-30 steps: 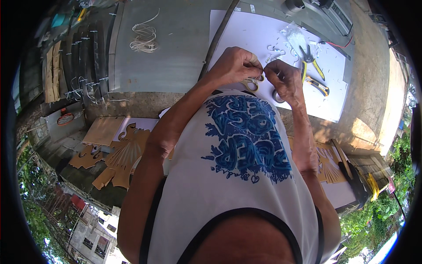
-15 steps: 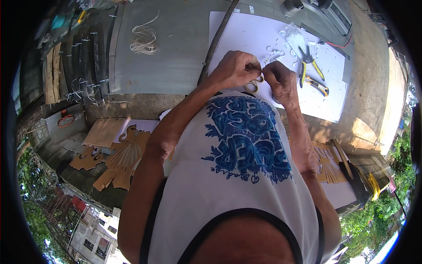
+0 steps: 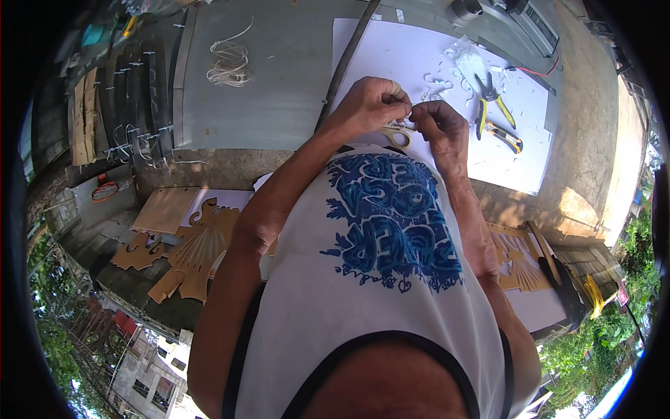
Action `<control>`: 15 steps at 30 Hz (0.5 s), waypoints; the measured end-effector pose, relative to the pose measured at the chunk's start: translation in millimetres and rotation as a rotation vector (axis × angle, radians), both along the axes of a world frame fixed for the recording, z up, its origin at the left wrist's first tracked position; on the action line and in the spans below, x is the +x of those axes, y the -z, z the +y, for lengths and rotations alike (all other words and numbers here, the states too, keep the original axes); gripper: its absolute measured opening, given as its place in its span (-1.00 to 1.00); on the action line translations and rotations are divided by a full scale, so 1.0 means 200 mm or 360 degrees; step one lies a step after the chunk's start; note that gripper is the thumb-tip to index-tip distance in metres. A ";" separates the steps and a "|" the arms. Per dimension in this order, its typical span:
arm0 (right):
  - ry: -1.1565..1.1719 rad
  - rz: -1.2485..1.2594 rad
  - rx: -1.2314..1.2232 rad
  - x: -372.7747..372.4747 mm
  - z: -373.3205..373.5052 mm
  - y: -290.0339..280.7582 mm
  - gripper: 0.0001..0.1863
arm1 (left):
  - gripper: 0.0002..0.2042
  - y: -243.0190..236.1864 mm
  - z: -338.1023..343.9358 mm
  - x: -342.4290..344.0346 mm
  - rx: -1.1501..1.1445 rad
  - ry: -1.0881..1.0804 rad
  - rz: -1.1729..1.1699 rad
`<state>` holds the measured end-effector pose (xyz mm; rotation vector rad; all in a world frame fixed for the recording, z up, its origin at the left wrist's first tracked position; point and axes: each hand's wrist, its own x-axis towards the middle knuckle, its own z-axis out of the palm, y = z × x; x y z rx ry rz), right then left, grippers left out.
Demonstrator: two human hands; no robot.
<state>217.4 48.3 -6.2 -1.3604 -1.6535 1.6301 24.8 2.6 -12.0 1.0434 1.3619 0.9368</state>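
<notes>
Over the near edge of a white sheet [image 3: 391,52], my left hand [image 3: 375,105] and my right hand [image 3: 441,127] meet with fingers pinched. Whatever lies between the fingertips is too small to name. Just below them rests a pair of scissors [image 3: 399,137] with pale yellowish handle loops, partly covered by my hands. To the right of my right hand are wire strippers [image 3: 490,101] with yellow and black handles, jaws pointing away, and a yellow-and-black utility knife [image 3: 504,137]. Small white bits [image 3: 436,89] are scattered beyond my hands, beside a clear plastic bag [image 3: 469,59].
A dark bar [image 3: 345,59] crosses the grey tabletop [image 3: 279,105] left of the sheet. A coil of white cord [image 3: 229,64] lies farther left. Dark strips with wires [image 3: 143,98] line the left side. Brown cut-out panels [image 3: 199,244] lie low at left. A metal device [image 3: 532,26] stands far right.
Both hands have shifted slightly left, staying pinched close together. More of the scissors' handles shows beneath them. The tools on the sheet have not moved.
</notes>
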 end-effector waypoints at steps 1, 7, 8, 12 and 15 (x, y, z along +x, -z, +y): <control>0.0025 -0.0001 0.0034 0.00 -0.01 0.00 -0.82 | -0.80 -0.01 0.00 0.00 -0.0008 0.0003 0.0001; -0.0179 -0.0278 0.0675 0.00 -0.03 -0.04 -0.82 | -0.78 0.00 -0.01 -0.01 -0.0108 -0.0034 -0.0150; -0.0195 -0.0292 0.0712 -0.01 -0.03 -0.06 -0.79 | -0.78 0.00 -0.01 -0.02 -0.0134 -0.0024 -0.0166; -0.0319 -0.0210 0.1039 0.01 0.01 -0.08 -0.67 | -0.76 -0.02 -0.01 -0.03 -0.0174 0.0011 -0.0277; -0.0568 -0.0184 0.1515 0.03 0.07 -0.05 -0.62 | -0.74 -0.04 -0.01 -0.04 -0.0195 0.0050 -0.0334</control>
